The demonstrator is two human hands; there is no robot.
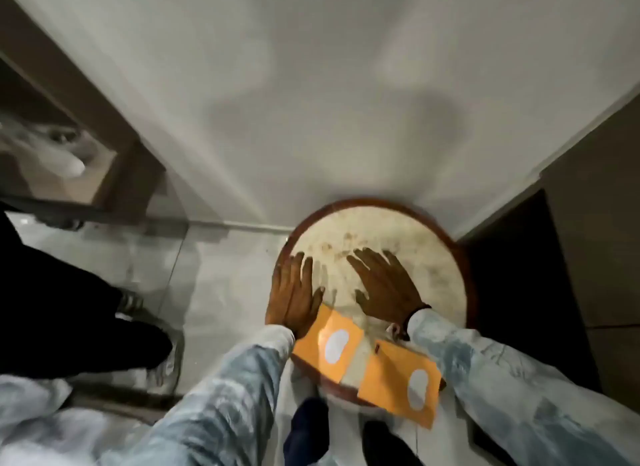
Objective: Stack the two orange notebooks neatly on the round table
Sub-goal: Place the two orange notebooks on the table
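Observation:
Two orange notebooks with white oval labels lie side by side on the near part of the round table (440,275). The left notebook (311,344) sits under the heel of my left hand (294,292). The right notebook (391,379) hangs partly over the table's near rim, beside my right sleeve. My right hand (384,285) lies flat on the pale tabletop, fingers spread, beyond both notebooks. My left hand is flat too, at the table's left rim, holding nothing.
The table stands against a white wall, with a dark cabinet (519,292) close on its right. Another person's dark trouser leg and shoe (104,313) stand on the tiled floor at left. A brown shelf unit (79,153) is at far left.

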